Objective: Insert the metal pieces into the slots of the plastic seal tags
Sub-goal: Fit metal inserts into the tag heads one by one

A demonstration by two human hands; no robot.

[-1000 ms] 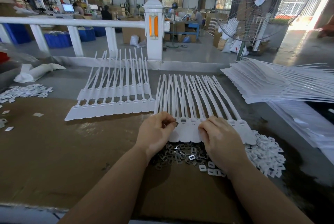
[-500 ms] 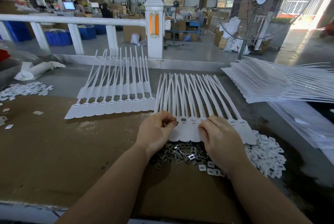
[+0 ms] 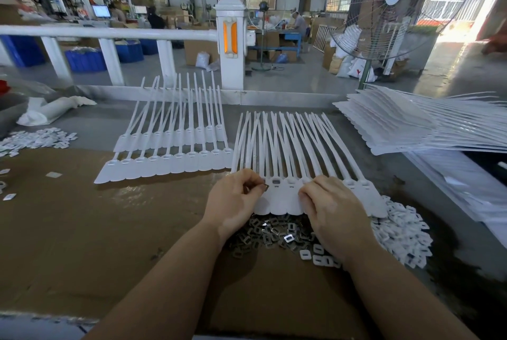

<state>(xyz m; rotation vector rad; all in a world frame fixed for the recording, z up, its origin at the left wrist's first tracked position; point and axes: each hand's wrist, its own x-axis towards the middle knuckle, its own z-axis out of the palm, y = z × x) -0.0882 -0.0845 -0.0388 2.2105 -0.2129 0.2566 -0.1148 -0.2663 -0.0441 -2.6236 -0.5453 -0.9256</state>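
The left hand (image 3: 233, 202) pinches a small grey metal piece (image 3: 265, 187) at the head of the leftmost tag in the fanned strip of white plastic seal tags (image 3: 277, 202) lying on the brown cardboard surface (image 3: 82, 230). The right hand (image 3: 333, 209) presses the strip flat, fingers curled over it. Seating it looks underway; next, another from the heap of metal clips (image 3: 271, 234).

Both hands (image 3: 285, 208) forward, fingers curled
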